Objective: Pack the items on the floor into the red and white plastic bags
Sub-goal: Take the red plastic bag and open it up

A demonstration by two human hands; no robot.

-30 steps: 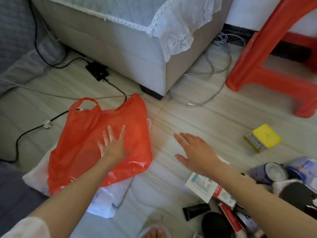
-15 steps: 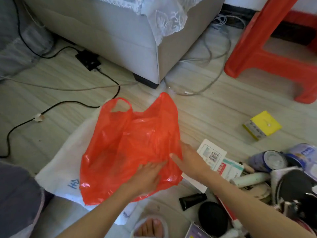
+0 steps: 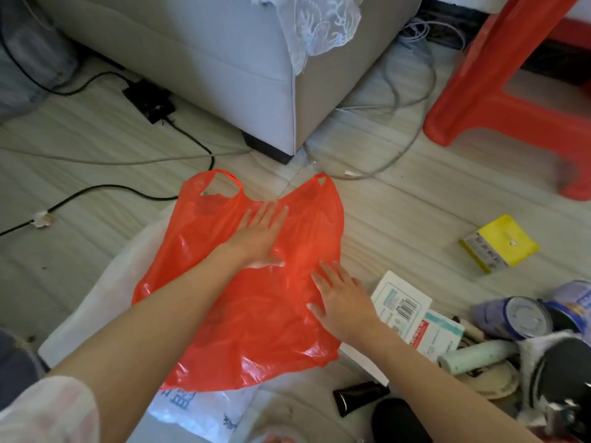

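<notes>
The red plastic bag [image 3: 256,314] lies flat on the floor, handles pointing away from me. Under it lies the white plastic bag [image 3: 105,298], showing at the left and near edges. My left hand [image 3: 259,235] presses flat on the upper middle of the red bag, fingers straight. Flat on the bag's right part rests my right hand [image 3: 339,298] with fingers spread. To the right lie a white barcoded box [image 3: 403,302], a pale green tube [image 3: 476,356], a black tube [image 3: 358,398], tins [image 3: 515,318] and a yellow box [image 3: 502,243].
A grey sofa corner [image 3: 256,75] with a lace cover stands ahead. A red plastic stool [image 3: 511,91] is at the far right. Black and white cables [image 3: 112,190] cross the floor at left, with a black power adapter [image 3: 150,99]. A toe shows at the bottom edge.
Both hands slid forward over the red bag from its near edge: the left up to its middle, the right onto its right part. The bag now lies flatter.
</notes>
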